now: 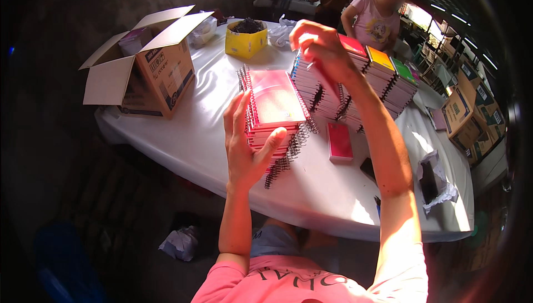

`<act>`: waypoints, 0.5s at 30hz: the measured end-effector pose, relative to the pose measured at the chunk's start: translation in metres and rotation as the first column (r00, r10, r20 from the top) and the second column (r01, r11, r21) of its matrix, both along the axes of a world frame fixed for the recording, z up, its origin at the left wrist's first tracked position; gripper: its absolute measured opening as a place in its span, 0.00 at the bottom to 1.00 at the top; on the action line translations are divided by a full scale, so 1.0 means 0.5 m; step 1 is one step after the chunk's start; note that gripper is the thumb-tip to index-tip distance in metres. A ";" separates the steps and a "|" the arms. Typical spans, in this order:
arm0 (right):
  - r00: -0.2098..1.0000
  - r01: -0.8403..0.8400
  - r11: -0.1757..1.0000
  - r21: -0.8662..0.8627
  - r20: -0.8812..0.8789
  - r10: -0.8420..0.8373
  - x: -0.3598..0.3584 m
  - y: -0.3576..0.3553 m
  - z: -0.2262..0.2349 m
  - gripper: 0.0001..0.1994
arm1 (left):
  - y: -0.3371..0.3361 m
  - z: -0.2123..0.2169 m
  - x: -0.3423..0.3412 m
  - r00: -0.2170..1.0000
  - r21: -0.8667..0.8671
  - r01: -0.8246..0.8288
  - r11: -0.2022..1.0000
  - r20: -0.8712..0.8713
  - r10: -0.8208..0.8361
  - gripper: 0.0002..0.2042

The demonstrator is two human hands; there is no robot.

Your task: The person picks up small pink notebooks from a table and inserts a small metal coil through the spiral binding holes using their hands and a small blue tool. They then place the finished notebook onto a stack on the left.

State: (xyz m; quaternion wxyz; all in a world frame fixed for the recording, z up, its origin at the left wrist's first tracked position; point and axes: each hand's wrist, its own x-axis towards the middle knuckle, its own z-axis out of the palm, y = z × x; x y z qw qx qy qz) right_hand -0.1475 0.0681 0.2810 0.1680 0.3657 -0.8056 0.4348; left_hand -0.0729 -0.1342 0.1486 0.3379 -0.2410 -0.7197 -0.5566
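Note:
A tall stack of spiral-bound notebooks (275,100) with a shiny red top cover stands on the table's near side. My left hand (247,147) rests at the stack's left near corner, thumb and fingers spread. Raised above the row behind, my right hand (325,50) has its fingers curled in a pinch. From it hangs a thin red card-like piece (328,83), partly covered by the fingers. Piled notebooks with red, yellow (379,57) and green (403,69) covers form that row. A small red pad (340,142) lies just right of the near stack.
On the white-covered table (211,136), an open carton (166,75) stands at the left. Near the back is a yellow container (246,42) with dark contents. Cartons (472,114) and crumpled white wrapping (436,181) are at the right. Another person (375,19) stands across the table.

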 end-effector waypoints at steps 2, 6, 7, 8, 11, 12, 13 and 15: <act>0.988 0.055 0.904 0.425 -0.155 0.012 0.004 -0.076 -0.001 0.11 | -0.005 -0.008 -0.006 1.000 0.022 0.018 1.000 0.000 -0.018 0.42; 0.881 -0.090 0.919 0.384 -0.399 0.253 0.020 -0.129 -0.041 0.16 | -0.008 -0.021 -0.019 0.996 0.047 0.073 0.996 0.040 -0.075 0.48; 0.877 -0.091 0.963 0.253 -0.437 0.198 0.029 -0.119 -0.046 0.17 | -0.006 -0.025 -0.023 0.993 0.063 0.096 0.993 0.060 -0.100 0.49; 0.870 -0.036 0.994 0.100 -0.486 0.080 0.021 -0.088 -0.052 0.17 | -0.011 -0.026 -0.022 0.992 0.054 0.095 0.994 0.078 -0.099 0.49; 0.981 0.158 0.762 -0.628 0.014 -0.192 0.007 0.008 -0.135 0.29 | -0.006 -0.039 -0.044 0.982 0.232 0.190 0.954 -0.031 -0.188 0.47; 0.961 0.266 0.597 -0.757 0.254 -0.107 0.018 -0.005 -0.172 0.29 | -0.004 -0.033 -0.049 0.976 0.270 0.217 0.938 -0.030 -0.217 0.44; 0.892 0.400 0.413 -0.818 0.451 0.030 0.035 -0.026 -0.205 0.29 | -0.003 -0.027 -0.057 0.980 0.220 0.195 0.956 -0.014 -0.197 0.41; 0.765 0.260 0.405 -0.876 0.444 0.468 0.065 -0.070 -0.240 0.29 | 0.004 -0.012 -0.063 0.986 0.114 0.160 0.980 0.018 -0.163 0.37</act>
